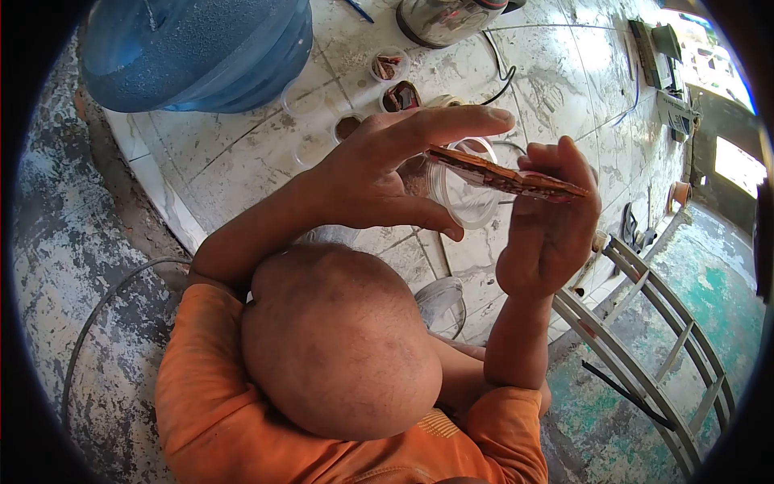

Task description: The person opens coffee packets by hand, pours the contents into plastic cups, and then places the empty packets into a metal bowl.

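Between the thumb and index finger of my left hand (pixel 367 165) is a clear plastic jar (pixel 472 214), tilted sideways with its round rim toward the right. Brown material shows near its base, and my other left fingers are hidden. My right hand (pixel 556 222) is closed on one end of a thin, flat reddish-brown piece (pixel 504 176) with rough, layered edges. It is seen almost edge-on, so its faces barely show. This piece crosses in front of the jar, and its far end comes close to my left palm.
A large blue water bottle (pixel 201 56) lies at the upper left. Small clear tubs (pixel 389 64) with brown bits stand on the stained white tiles (pixel 548 64). A glass kettle (pixel 443 20) is at the top. To the right, a metal ladder-like frame (pixel 645 323) leans low.
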`<action>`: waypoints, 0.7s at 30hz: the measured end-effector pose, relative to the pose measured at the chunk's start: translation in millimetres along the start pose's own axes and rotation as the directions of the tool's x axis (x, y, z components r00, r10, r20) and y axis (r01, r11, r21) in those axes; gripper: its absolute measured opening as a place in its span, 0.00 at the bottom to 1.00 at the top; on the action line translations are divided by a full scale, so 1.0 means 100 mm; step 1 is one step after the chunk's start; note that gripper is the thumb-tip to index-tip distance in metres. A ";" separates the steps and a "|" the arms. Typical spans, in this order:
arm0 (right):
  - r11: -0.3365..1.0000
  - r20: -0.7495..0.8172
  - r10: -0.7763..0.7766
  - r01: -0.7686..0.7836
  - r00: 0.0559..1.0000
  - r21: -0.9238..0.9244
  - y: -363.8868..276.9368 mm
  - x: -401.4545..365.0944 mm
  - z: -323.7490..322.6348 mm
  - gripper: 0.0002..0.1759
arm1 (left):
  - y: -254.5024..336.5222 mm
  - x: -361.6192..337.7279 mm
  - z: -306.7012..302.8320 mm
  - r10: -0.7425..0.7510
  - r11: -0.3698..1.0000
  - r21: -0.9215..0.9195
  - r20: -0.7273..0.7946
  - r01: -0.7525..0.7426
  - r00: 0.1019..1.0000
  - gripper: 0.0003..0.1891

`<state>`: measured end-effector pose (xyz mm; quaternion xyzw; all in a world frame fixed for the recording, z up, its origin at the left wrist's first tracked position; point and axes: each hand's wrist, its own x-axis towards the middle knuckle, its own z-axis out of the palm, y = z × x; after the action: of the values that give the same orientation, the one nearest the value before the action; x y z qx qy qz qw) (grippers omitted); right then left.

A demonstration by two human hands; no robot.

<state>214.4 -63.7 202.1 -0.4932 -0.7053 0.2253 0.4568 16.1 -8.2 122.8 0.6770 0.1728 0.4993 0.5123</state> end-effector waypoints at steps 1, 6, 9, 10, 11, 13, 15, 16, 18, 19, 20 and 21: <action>1.000 -0.021 0.013 -0.013 1.000 -0.004 -0.02 0.00 -0.01 0.24 | 0.00 0.00 0.00 0.000 1.000 0.000 0.000 0.000 1.000 0.57; 0.983 0.085 -0.065 0.078 0.994 -0.167 0.00 0.06 -0.09 0.24 | -0.03 0.01 0.01 0.097 0.995 -0.015 -0.014 -0.097 0.995 0.54; 0.966 0.174 -0.126 0.161 0.977 -0.203 -0.07 0.12 -0.10 0.25 | -0.01 0.02 0.01 0.101 0.994 -0.032 -0.008 -0.101 0.995 0.52; 0.960 0.163 -0.150 0.183 0.975 -0.210 -0.05 0.11 -0.13 0.24 | 0.00 0.04 0.00 0.104 0.994 -0.036 -0.003 -0.104 0.995 0.52; 0.954 0.155 -0.176 0.207 0.972 -0.216 -0.03 0.10 -0.16 0.24 | 0.02 0.05 -0.01 0.113 0.993 -0.015 0.015 -0.113 0.993 0.50; 0.927 0.175 -0.230 0.270 0.957 -0.260 0.00 0.10 -0.23 0.19 | 0.02 0.05 0.00 0.117 0.993 0.010 0.022 -0.117 0.993 0.49; 0.895 0.189 -0.279 0.326 0.942 -0.304 0.00 0.09 -0.23 0.21 | 0.00 0.08 0.00 0.227 0.973 0.048 0.015 -0.227 0.974 0.47; 0.919 0.116 -0.278 0.300 0.953 -0.258 -0.02 0.10 -0.20 0.19 | 0.01 0.09 -0.02 0.230 0.972 0.047 0.020 -0.231 0.973 0.47; 0.945 0.001 -0.259 0.253 0.966 -0.207 -0.09 0.15 -0.18 0.20 | 0.07 0.09 -0.05 0.205 0.978 0.036 0.037 -0.206 0.978 0.45; 0.945 0.004 -0.258 0.254 0.966 -0.206 -0.12 0.14 -0.17 0.20 | 0.07 0.08 -0.04 0.204 0.978 0.037 0.035 -0.205 0.978 0.45; 0.941 0.095 -0.260 0.275 0.961 -0.198 -0.15 0.13 -0.16 0.19 | 0.06 0.07 -0.03 0.205 0.978 0.034 0.026 -0.206 0.978 0.44; 0.936 0.184 -0.262 0.296 0.948 -0.191 -0.16 0.13 -0.15 0.18 | 0.06 0.08 -0.02 0.210 0.977 0.029 0.020 -0.211 0.977 0.43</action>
<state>217.8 -60.8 227.3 -0.4157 -0.8218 0.1177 0.3714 16.1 -3.7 131.4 0.7034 0.1037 0.5424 0.4475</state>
